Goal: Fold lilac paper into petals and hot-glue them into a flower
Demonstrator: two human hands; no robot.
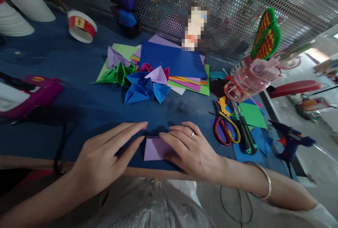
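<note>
A folded piece of light purple paper (pixel 155 149) lies flat near the front edge of the blue table. Over its right part rests my right hand (pixel 187 143), palm down, fingers extended and bent slightly at the far edge; the paper underneath is partly hidden. My left hand (pixel 111 150) is just left of the paper, fingers stretched out, thumb apart and close to the paper's left corner. Beyond the hands are folded paper pieces: blue ones (pixel 139 90), green ones (pixel 120 74) and a light purple one (pixel 158 75).
Behind the folded pieces lies a stack of coloured paper under a dark blue sheet (pixel 171 59). At right are scissors (pixel 224 129), a cutter (pixel 245 133), a pink bottle (pixel 248 80) and a glue gun (pixel 292 138). A magenta iron (pixel 43 92) and paper bowl (pixel 82 26) stand left.
</note>
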